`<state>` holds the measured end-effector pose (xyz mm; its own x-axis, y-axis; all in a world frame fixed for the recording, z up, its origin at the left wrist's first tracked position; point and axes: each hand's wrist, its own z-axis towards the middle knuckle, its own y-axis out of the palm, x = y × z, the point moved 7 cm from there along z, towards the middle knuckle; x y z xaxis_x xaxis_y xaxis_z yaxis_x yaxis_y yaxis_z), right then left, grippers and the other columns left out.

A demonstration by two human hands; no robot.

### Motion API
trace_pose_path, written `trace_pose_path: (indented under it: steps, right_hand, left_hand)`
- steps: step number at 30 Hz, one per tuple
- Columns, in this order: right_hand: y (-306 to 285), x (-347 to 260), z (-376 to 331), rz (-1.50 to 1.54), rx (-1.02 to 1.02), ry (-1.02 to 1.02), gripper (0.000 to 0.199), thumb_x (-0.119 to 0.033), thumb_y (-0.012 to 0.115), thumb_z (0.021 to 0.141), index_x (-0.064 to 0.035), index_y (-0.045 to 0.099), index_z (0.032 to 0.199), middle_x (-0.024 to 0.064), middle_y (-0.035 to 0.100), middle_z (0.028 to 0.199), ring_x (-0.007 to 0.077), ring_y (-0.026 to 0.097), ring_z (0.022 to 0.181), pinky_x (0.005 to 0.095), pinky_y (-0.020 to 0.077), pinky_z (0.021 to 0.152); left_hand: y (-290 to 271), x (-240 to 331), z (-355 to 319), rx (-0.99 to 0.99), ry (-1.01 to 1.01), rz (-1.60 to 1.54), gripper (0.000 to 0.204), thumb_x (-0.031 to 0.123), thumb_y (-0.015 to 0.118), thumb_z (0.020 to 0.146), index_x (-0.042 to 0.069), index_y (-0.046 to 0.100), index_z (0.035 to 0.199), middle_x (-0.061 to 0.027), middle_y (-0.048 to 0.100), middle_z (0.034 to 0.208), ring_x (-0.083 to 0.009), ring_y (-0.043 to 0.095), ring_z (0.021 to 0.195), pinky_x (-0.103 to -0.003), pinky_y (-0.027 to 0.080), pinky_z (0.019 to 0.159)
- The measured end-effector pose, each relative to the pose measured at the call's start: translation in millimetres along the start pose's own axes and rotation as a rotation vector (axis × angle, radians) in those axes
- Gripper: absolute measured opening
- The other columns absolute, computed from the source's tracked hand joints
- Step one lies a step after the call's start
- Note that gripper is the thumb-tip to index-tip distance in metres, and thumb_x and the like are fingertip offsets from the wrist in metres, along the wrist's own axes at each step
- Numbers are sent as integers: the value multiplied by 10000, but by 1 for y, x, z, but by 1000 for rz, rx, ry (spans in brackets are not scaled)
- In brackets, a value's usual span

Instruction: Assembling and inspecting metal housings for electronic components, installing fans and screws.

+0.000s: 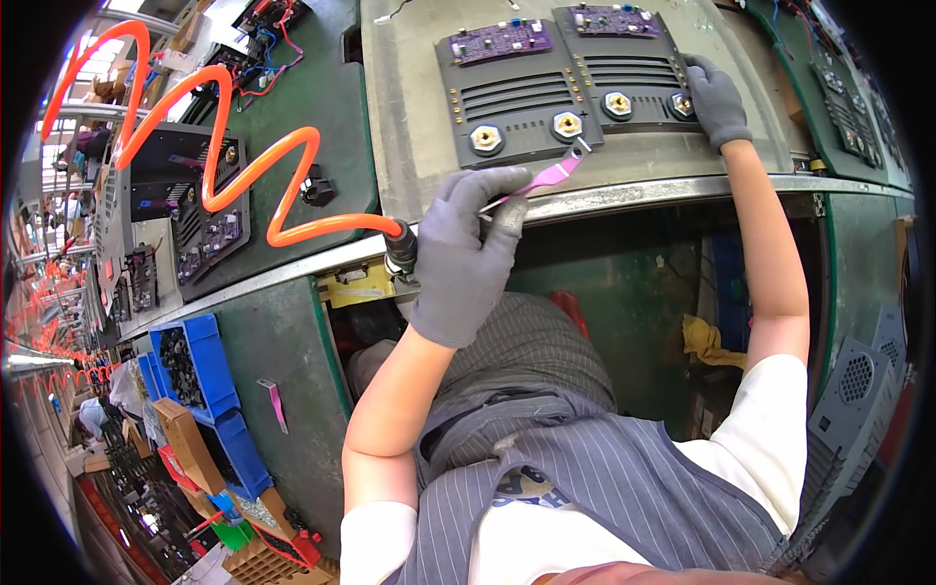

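My left hand, in a grey glove, pinches a pink-sleeved metal strip with bare ends, one with a hole. The strip is held in front of the left black panel, near its lower right brass terminal. That panel lies flat on the worktable and carries slots, brass studs and a purple circuit board. Beside it lies a matching right black panel. My gloved right hand grips this panel's right edge, next to its right-hand brass terminal; some of its fingertips are hidden.
A coiled orange air hose ends in a dark fitting at the table edge. Left stand black housings and blue bins of small parts. Another pink-sleeved strip lies on a green surface.
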<state>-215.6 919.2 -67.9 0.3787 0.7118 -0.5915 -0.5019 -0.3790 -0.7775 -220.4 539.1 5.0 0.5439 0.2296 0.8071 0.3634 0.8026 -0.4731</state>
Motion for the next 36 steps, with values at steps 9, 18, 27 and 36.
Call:
trace_pose_path:
  steps: [9, 18, 27, 36]
  right_hand:
    - [27, -18, -25, 891, -272, 269, 376, -53, 466, 898, -43, 521, 1270, 92, 635, 1027, 79, 573, 800, 186, 473, 682]
    - [8, -98, -38, 1075, -454, -17, 353, -11, 434, 885, 31, 530, 1222, 106, 603, 1087, 121, 582, 981, 204, 496, 846]
    - [68, -197, -77, 642, -803, -381, 294, 17, 501, 825, -8, 599, 1101, 16, 606, 972, 84, 562, 871, 240, 487, 799]
    - [81, -227, -84, 221, -838, -513, 246, -3, 573, 796, -30, 633, 1032, 100, 646, 902, 168, 604, 869, 288, 491, 804]
  left_hand:
    - [-47, -11, 7, 373, 17, -2, 334, 63, 602, 871, -5, 503, 1183, -81, 634, 939, -146, 616, 875, -271, 483, 768]
    - [-47, -25, 37, 349, -25, -36, 291, 84, 616, 856, 77, 551, 1139, -87, 653, 852, -159, 647, 746, -285, 502, 682]
    - [-31, -30, 47, 218, -26, 161, 221, 156, 595, 853, 122, 564, 1069, -116, 654, 827, -311, 635, 744, -389, 494, 631]
    - [-30, -22, 53, 231, 131, 396, 219, 185, 588, 852, 134, 561, 1064, -129, 649, 815, -318, 635, 706, -400, 493, 601]
